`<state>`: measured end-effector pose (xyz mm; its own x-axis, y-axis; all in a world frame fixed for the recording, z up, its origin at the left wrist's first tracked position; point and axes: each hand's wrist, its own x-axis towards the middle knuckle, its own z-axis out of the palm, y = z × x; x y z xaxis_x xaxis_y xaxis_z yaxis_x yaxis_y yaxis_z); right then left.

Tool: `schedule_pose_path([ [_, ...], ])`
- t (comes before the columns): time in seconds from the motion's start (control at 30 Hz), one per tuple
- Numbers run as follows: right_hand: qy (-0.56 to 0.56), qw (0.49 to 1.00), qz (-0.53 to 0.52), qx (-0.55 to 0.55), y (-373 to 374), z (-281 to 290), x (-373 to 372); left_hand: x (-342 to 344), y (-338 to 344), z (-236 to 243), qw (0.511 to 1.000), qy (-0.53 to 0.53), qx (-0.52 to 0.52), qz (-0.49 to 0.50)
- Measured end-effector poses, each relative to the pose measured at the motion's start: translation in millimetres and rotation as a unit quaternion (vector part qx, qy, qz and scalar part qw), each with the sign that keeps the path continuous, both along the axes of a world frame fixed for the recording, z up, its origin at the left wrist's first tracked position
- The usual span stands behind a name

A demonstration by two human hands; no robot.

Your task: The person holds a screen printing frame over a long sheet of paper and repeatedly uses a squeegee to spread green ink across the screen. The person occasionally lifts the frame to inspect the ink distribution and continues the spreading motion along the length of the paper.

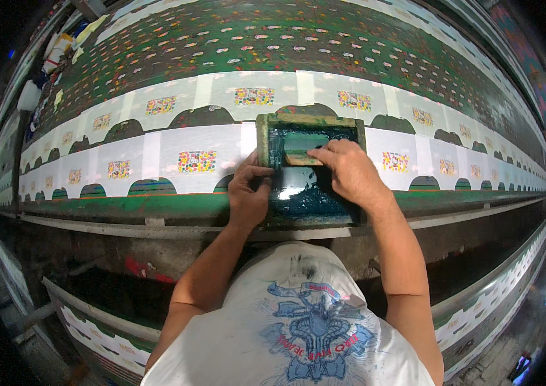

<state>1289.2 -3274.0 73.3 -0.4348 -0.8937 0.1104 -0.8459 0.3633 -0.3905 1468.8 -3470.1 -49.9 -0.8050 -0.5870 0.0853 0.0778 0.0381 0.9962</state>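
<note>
A wooden screen printing frame (311,120) lies in front of me over the nearest row of white fabric pieces (228,138). Dark blue-black ink (308,207) coats much of the mesh inside it, with a shiny wet patch near the middle. My left hand (249,193) grips the frame's left side, fingers bent over the edge. Inside the frame, my right hand (351,172) is closed round a squeegee (297,158), which sits crosswise in the upper half. Part of the squeegee is hidden behind the fingers. Whatever lies directly beneath the inked mesh is mostly hidden.
Beside the frame, white pieces carry colourful dotted prints (197,162). A second printed row (253,96) lies behind on the long green table (195,204). A rail (125,230) runs along its near edge. Containers and cloths (58,51) sit at the far left.
</note>
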Motion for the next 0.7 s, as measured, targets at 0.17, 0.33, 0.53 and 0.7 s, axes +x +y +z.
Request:
schedule_pose_path([
  [0.17,0.015,1.0,0.001,0.003,17.4,1.6,36.0,5.0,-4.6,1.1,0.998,-0.016,-0.051,-0.02],
  [0.33,0.004,1.0,-0.01,0.002,29.9,6.3,71.4,3.7,-2.9,0.0,1.0,-0.016,-0.021,-0.002],
  [0.53,-0.001,0.999,-0.024,0.023,40.5,5.4,99.9,3.8,6.5,6.0,0.999,-0.011,0.032,0.01],
  [0.7,-0.052,0.997,-0.045,0.024,49.7,1.0,114.9,7.1,10.6,16.0,0.988,-0.071,-0.136,0.006],
])
